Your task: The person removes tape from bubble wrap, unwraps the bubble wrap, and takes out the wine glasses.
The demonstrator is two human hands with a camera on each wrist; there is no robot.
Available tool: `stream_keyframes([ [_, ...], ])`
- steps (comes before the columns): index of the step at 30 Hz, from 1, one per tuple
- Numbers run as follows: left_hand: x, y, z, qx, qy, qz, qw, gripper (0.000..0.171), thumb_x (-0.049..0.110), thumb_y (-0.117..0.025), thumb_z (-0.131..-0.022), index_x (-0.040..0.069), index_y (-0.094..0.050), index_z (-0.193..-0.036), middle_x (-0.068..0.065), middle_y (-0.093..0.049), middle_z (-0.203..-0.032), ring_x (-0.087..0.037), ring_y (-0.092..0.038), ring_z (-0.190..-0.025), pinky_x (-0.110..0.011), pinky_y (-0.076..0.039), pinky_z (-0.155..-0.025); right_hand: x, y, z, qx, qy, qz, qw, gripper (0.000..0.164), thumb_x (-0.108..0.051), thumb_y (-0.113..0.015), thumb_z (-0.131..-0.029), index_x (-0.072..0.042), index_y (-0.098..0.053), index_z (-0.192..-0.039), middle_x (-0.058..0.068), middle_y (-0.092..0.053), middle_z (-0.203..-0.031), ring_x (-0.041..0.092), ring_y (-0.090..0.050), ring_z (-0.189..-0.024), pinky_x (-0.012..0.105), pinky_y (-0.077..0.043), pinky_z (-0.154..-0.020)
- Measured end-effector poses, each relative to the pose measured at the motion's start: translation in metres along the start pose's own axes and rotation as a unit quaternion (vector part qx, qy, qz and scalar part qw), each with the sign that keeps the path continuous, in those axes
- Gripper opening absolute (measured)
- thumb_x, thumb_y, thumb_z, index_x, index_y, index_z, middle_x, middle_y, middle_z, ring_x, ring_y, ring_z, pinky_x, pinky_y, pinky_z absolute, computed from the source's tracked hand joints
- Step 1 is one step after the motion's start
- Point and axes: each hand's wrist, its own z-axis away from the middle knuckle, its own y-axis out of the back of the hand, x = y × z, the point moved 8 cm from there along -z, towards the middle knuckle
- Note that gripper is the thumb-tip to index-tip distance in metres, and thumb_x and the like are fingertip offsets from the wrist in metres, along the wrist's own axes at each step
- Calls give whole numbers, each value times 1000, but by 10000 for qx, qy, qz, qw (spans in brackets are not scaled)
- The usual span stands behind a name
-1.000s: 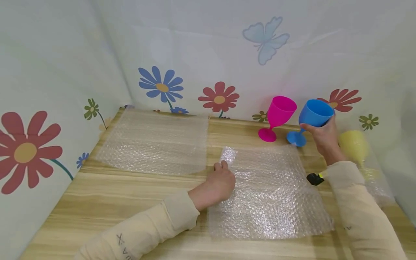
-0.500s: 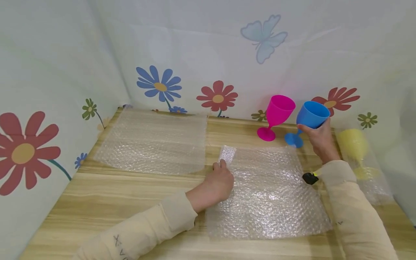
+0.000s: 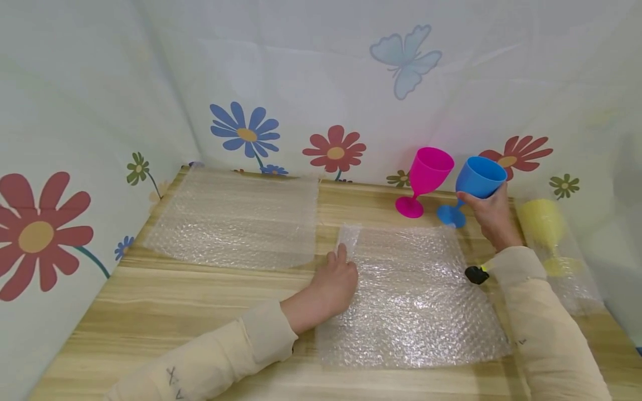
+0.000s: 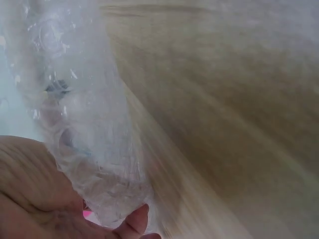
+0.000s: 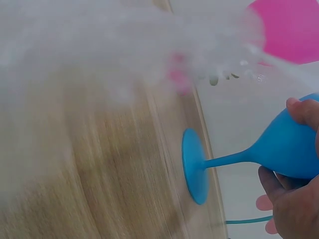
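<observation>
My right hand (image 3: 496,217) grips the bowl of a blue plastic goblet (image 3: 478,178), which stands at the back right of the table. In the right wrist view the goblet's stem and round foot (image 5: 195,167) show, with the thumb on one side of the bowl and fingers on the other. My left hand (image 3: 333,287) is at the left edge of a bubble wrap sheet (image 3: 411,295). Seen from the left wrist, thumb and fingers pinch the raised edge of the bubble wrap (image 4: 94,124). A pink goblet (image 3: 430,170) stands just left of the blue one.
Another bubble wrap piece (image 3: 241,217) lies at the back left of the wooden table (image 3: 165,317). At the far right stands a yellow goblet (image 3: 544,225) inside bubble wrap. Behind the table is a flower-printed cloth wall (image 3: 291,67).
The left hand has tilted the bubble wrap's left edge up slightly. The right hand and blue goblet have shifted slightly left and down in view, partly with the camera.
</observation>
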Motion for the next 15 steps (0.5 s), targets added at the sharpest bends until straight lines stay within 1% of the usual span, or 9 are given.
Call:
stream_keyframes([
  [2,0,0,1,24,-57,-80,9999,13,10,-71,-93,-1,-68,-99,-35,-45,-145,-39,-56,-109,-29,-53,-68,0,0,0,18,16,6,10000,100,-30,-72,-98,-18,3,-163,15,-13,-169,41,-15,-153,60,-18,-122],
  [7,2,0,1,3,-134,-136,9998,11,9,-70,-93,-1,-68,-97,-34,-46,-143,-38,-56,-108,-30,-53,-72,-1,0,1,71,70,-54,9999,99,-28,-72,-98,-17,2,-163,15,-14,-168,40,-16,-153,59,-18,-122],
  [12,1,0,0,-39,-108,8,9999,9,7,-69,-94,-1,-66,-95,-31,-49,-136,-32,-54,-97,-26,-50,-61,-3,0,2,100,118,-63,9999,98,-27,-72,-98,-16,1,-163,16,-15,-168,40,-17,-153,59,-19,-122],
  [15,1,0,0,-67,-56,79,9999,9,7,-69,-94,-1,-65,-95,-29,-50,-132,-31,-53,-94,-25,-49,-59,-1,-1,3,35,75,-35,10000,98,-28,-71,-98,-16,2,-163,16,-14,-168,41,-16,-153,59,-19,-122],
])
